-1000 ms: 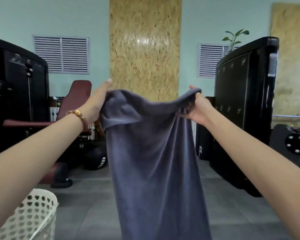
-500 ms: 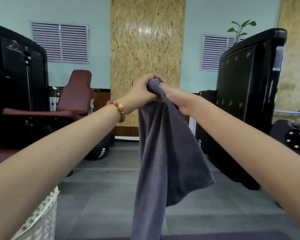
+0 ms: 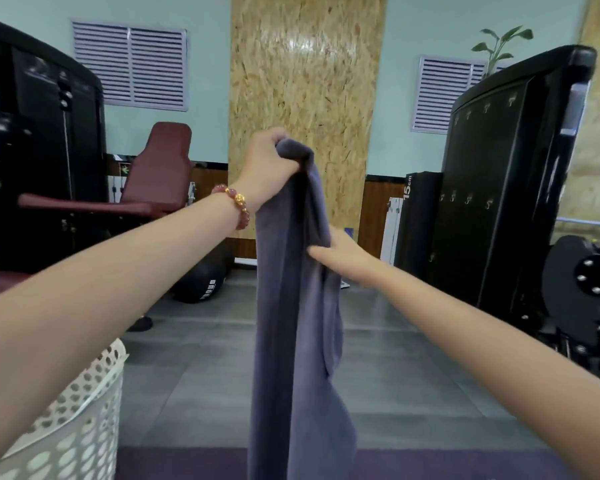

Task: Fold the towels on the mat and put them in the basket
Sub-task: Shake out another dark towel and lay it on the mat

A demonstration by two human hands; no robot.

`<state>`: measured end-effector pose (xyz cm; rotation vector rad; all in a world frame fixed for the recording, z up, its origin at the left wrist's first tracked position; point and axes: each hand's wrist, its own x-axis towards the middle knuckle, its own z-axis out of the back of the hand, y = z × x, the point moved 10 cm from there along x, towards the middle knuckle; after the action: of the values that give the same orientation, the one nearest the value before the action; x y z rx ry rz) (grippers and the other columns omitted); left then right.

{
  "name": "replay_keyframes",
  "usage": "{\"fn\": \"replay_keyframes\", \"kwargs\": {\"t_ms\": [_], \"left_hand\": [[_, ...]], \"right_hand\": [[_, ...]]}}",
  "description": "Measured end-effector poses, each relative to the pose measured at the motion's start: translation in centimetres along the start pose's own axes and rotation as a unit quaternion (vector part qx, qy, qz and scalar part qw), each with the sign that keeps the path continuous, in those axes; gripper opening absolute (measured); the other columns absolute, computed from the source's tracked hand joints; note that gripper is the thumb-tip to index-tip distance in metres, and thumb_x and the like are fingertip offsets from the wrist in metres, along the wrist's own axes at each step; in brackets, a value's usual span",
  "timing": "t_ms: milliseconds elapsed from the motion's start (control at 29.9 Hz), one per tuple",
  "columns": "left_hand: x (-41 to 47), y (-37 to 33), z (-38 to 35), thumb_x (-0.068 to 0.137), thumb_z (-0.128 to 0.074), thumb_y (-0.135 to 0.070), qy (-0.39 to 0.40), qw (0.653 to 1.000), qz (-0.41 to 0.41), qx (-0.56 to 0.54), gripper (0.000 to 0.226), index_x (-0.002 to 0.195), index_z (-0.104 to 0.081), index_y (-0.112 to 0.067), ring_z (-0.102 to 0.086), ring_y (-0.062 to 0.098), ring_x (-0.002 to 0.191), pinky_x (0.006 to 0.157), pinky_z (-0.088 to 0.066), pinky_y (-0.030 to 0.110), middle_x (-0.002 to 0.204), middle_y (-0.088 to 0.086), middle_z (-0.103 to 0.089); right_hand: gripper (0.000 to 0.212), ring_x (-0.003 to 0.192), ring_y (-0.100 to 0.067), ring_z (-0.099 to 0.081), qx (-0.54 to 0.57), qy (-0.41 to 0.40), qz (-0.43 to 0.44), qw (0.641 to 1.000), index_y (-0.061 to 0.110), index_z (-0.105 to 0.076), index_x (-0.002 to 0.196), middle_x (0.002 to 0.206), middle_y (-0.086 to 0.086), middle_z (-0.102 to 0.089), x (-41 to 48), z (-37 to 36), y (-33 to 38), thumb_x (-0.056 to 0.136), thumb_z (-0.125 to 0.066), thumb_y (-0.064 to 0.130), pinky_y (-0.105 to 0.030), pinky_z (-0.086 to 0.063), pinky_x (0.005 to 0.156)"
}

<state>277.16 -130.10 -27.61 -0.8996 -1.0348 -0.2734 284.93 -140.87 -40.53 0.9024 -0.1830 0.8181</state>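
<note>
A grey-blue towel [image 3: 291, 323] hangs lengthwise in front of me, doubled over into a narrow strip. My left hand [image 3: 267, 168] grips its bunched top corners at head height. Lower down, my right hand [image 3: 340, 254] touches the towel's right edge, its fingers partly hidden behind the cloth. The white perforated basket [image 3: 73, 417] stands at the lower left, partly behind my left forearm. A strip of purple mat [image 3: 187, 462] runs along the bottom edge of the view.
Black gym machines stand at the left [image 3: 39, 150] and right [image 3: 513, 185]. A dark red bench [image 3: 153, 181] and a black ball [image 3: 201, 282] sit at the back left. Grey floor tiles [image 3: 413, 375] stretch ahead to a chipboard wall panel [image 3: 305, 98].
The towel was held spread between both hands, then its top corners were brought together. Now my left hand alone holds the top and my right hand has slid down the towel's right edge.
</note>
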Motion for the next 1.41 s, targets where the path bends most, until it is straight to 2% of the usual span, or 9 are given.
{"fn": "replay_keyframes", "kwargs": {"t_ms": [167,335,535,703,937,1171,1272,1338,1405], "left_hand": [[-0.6,2.5,1.7,0.076,-0.064,0.003,-0.022,0.999,0.033,0.036,0.037,0.061,-0.040,-0.020,-0.041,0.001,0.061,0.049,-0.032,0.007,0.062,-0.006,-0.044],[0.3,1.7,4.6,0.075,-0.074,-0.007,-0.055,0.997,-0.004,0.050,0.045,0.057,-0.035,-0.020,-0.035,-0.001,0.056,0.048,-0.030,0.012,0.058,-0.008,-0.037],[1.9,-0.4,6.2,0.075,-0.074,-0.010,-0.092,0.994,-0.030,0.054,0.042,0.060,-0.036,-0.021,-0.036,-0.001,0.057,0.049,-0.031,0.010,0.059,-0.009,-0.039],[3.1,0.5,6.6,0.074,-0.076,-0.013,-0.051,0.987,-0.048,0.142,0.045,0.058,-0.034,-0.019,-0.034,0.006,0.056,0.047,-0.028,0.015,0.058,-0.005,-0.037],[3.0,5.2,7.9,0.073,-0.075,-0.017,-0.062,0.986,0.004,0.156,0.042,0.058,-0.037,-0.019,-0.041,0.018,0.065,0.057,-0.030,0.031,0.057,-0.004,-0.039],[1.6,8.1,8.5,0.074,-0.076,-0.018,-0.085,0.986,0.028,0.141,0.038,0.062,-0.040,-0.017,-0.042,0.017,0.067,0.059,-0.031,0.030,0.063,-0.001,-0.042],[1.8,8.2,6.7,0.080,-0.072,-0.016,-0.004,0.979,0.037,0.201,0.042,0.060,-0.035,-0.017,-0.040,0.018,0.070,0.053,-0.026,0.028,0.062,-0.002,-0.038],[2.2,8.4,6.5,0.082,-0.069,-0.016,0.024,0.971,0.045,0.233,0.038,0.061,-0.037,-0.015,-0.044,0.021,0.073,0.052,-0.027,0.027,0.064,0.001,-0.042],[2.9,7.9,7.4,0.083,-0.067,-0.015,-0.002,0.970,0.024,0.240,0.025,0.069,-0.047,-0.012,-0.052,0.029,0.083,0.062,-0.035,0.031,0.076,0.009,-0.054]], "right_hand": [[0.025,0.101,-0.019,-0.055,-0.079,-0.008,-0.094,0.992,0.021,-0.058,0.108,0.107,0.000,-0.059,-1.3,-0.3,-6.1,0.099,-0.041,0.037,-0.030,-0.040,0.082],[0.041,0.100,-0.035,-0.059,-0.256,-0.158,-0.101,0.948,0.017,-0.061,0.109,0.107,-0.013,-0.064,-1.2,4.3,-5.5,0.100,-0.031,0.043,-0.037,-0.042,0.076],[0.039,0.105,-0.032,-0.057,-0.167,-0.196,-0.031,0.966,0.016,-0.060,0.108,0.109,-0.010,-0.064,-0.4,6.1,-2.4,0.102,-0.028,0.036,-0.035,-0.040,0.076],[0.032,0.105,-0.032,-0.056,-0.133,-0.360,0.015,0.923,0.020,-0.058,0.120,0.114,-0.010,-0.065,-1.4,12.9,0.6,0.101,-0.034,0.024,-0.032,-0.036,0.072],[0.047,0.080,-0.016,-0.061,-0.239,-0.084,0.047,0.966,0.019,-0.064,0.091,0.085,0.004,-0.067,0.1,8.8,-0.6,0.069,-0.070,0.060,-0.036,-0.048,0.074],[0.019,0.072,-0.018,-0.059,-0.252,0.213,-0.149,0.932,0.012,-0.064,0.098,0.084,-0.007,-0.062,-2.0,4.7,-9.3,0.091,-0.061,0.029,-0.022,-0.050,0.055],[0.014,0.056,-0.018,-0.056,-0.247,0.052,-0.175,0.952,0.013,-0.060,0.082,0.068,-0.007,-0.055,-1.4,8.3,-10.2,0.095,-0.054,0.015,-0.019,-0.046,0.040],[0.012,0.063,-0.025,-0.059,-0.091,-0.157,-0.170,0.969,0.010,-0.062,0.093,0.082,-0.013,-0.057,-1.2,12.5,-9.8,0.096,-0.050,0.007,-0.022,-0.050,0.037],[0.018,0.080,-0.029,-0.059,0.112,-0.331,-0.140,0.926,0.007,-0.063,0.104,0.100,-0.013,-0.055,-1.3,16.0,-9.5,0.096,-0.047,0.003,-0.023,-0.054,0.043]]}}
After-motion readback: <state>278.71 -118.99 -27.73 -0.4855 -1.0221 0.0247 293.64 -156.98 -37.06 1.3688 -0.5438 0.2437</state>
